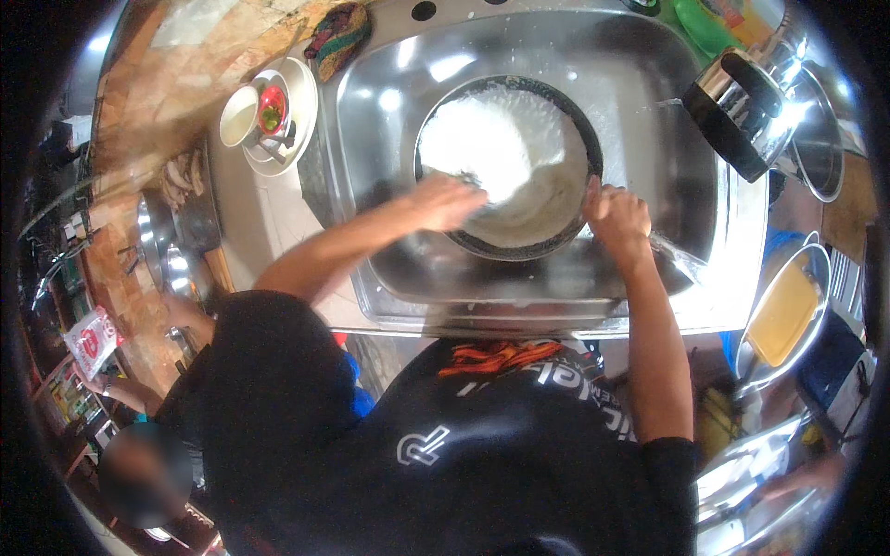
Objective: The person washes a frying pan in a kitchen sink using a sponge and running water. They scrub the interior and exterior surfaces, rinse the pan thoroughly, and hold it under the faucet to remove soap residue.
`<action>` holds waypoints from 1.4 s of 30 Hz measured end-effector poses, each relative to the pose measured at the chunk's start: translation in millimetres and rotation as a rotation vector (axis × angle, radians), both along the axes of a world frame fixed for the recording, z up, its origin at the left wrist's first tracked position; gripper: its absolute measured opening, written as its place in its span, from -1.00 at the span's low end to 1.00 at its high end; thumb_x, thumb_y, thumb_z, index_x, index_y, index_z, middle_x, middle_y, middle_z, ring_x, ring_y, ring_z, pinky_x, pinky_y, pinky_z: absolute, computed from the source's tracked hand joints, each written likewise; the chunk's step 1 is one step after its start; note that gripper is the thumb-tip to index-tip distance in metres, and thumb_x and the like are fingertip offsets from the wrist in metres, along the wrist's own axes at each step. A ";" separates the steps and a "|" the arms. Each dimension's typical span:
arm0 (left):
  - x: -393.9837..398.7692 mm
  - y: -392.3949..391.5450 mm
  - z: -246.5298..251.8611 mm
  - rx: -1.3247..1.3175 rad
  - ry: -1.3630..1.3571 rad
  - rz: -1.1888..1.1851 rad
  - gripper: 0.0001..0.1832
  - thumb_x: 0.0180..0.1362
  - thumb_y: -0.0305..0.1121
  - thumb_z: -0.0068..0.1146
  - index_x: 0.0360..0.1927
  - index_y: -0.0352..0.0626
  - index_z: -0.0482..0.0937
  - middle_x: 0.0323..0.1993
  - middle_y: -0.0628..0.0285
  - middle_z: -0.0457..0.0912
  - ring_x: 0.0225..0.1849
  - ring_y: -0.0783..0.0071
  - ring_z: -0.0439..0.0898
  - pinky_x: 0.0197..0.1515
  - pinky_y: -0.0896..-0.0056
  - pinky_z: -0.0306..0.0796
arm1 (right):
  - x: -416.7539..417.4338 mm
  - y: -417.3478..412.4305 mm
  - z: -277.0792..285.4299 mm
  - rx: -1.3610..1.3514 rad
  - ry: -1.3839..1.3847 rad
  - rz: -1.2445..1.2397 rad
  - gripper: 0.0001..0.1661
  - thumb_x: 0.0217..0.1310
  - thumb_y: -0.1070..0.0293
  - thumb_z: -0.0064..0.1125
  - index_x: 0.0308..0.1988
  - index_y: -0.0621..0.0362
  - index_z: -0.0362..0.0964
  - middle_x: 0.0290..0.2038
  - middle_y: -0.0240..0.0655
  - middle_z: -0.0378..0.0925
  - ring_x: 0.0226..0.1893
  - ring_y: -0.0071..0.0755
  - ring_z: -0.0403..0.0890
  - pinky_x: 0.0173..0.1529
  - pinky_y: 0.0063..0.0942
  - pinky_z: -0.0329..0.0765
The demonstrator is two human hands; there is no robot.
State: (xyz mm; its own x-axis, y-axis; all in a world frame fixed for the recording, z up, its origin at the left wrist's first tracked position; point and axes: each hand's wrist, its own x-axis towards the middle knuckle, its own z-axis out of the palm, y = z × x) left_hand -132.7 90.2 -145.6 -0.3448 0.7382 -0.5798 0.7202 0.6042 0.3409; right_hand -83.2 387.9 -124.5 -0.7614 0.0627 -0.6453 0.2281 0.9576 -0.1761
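Observation:
A round dark-rimmed pan (594,142) sits in the stainless steel sink (646,125), with white foam and cloudy liquid inside it. My left hand (448,203), blurred, is over the pan's near left side, its fingers closed around a small greyish thing that looks like a scourer (473,181). My right hand (617,214) grips the pan at its right side, thumb up against the rim. A shiny, handle-like piece (674,258) sticks out beyond that hand towards the sink's lower right corner; whether it belongs to the pan is unclear.
Left of the sink are stacked white plates (306,132) with a bowl (238,117) and a red cup (272,104). A knitted cloth (339,42) lies behind. A shiny metal pot (737,111) stands right, above a basin holding a yellow tray (786,316). Another person's hand holds a packet (94,340).

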 end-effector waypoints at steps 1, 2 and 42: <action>19.9 31.4 2.5 -0.037 -0.038 0.054 -0.73 0.09 -0.39 0.08 -0.10 -0.10 0.45 -0.35 0.00 0.59 -0.31 0.06 0.62 -0.36 0.07 0.51 | 1.2 0.3 -1.0 0.010 0.004 0.012 -0.33 0.40 -0.03 -0.45 -0.08 0.23 0.52 -0.07 0.06 0.56 0.00 0.12 0.56 0.18 -0.07 0.39; 40.3 47.2 -17.8 0.093 0.000 0.088 -0.72 0.10 -0.38 0.06 -0.08 -0.10 0.44 -0.36 -0.02 0.59 -0.33 0.04 0.62 -0.37 0.05 0.51 | -1.2 -0.6 0.2 0.009 0.017 0.029 -0.33 0.40 -0.03 -0.46 -0.08 0.23 0.52 -0.07 0.06 0.56 0.00 0.13 0.56 0.18 -0.07 0.39; -46.5 78.6 -54.4 0.278 0.431 0.872 -0.69 0.11 -0.38 0.09 -0.10 -0.31 0.41 -0.60 0.12 0.53 -0.61 0.26 0.55 -0.58 0.15 0.45 | -1.2 8.4 -18.1 0.114 0.144 0.333 -0.47 0.26 -0.03 -0.10 -0.27 0.21 0.58 -0.27 0.01 0.63 -0.19 0.07 0.67 -0.07 -0.10 0.60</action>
